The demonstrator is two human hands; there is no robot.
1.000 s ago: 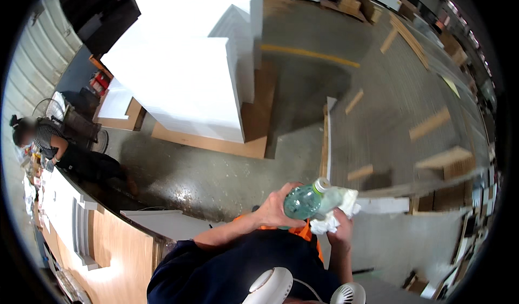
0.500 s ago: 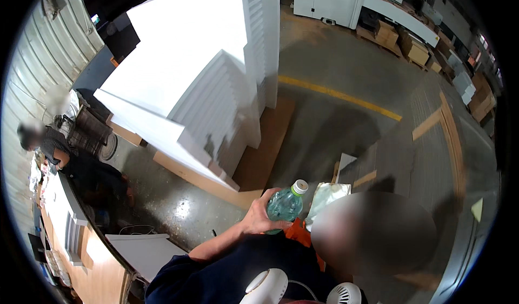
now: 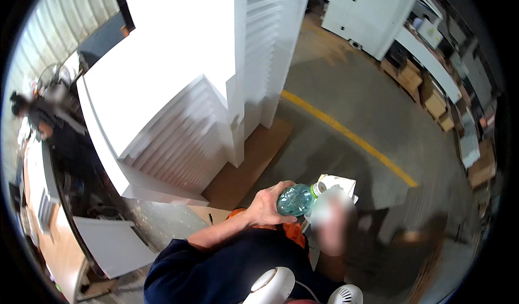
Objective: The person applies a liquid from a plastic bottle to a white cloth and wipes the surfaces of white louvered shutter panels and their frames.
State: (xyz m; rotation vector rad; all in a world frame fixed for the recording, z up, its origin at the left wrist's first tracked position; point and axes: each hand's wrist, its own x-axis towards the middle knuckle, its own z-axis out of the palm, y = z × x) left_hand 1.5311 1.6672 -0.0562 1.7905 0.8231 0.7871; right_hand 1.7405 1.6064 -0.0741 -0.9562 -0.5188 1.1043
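Note:
My left hand (image 3: 264, 205) is wrapped round a green clear plastic bottle (image 3: 295, 200). The bottle tilts to the right, its white cap (image 3: 319, 189) uppermost. Close to the cap is my right hand (image 3: 332, 223), smeared by a blur that hides its fingers. A crumpled white sheet or bag (image 3: 340, 183) shows just behind that hand; whether the hand holds it is hidden. Below the bottle, an orange cloth or bag (image 3: 294, 234) lies against my dark blue shirt (image 3: 232, 261).
Tall stacks of white panels (image 3: 178, 44) stand on brown cardboard (image 3: 254, 166) ahead. A yellow floor line (image 3: 351, 136) runs to their right. At left a person (image 3: 51, 120) stands by a workbench (image 3: 65, 244). Cardboard boxes (image 3: 432, 99) sit far right.
My right hand has come left, up to the bottle's cap. The bottle has tipped further to the right in my left hand. The view has turned, shifting the surroundings.

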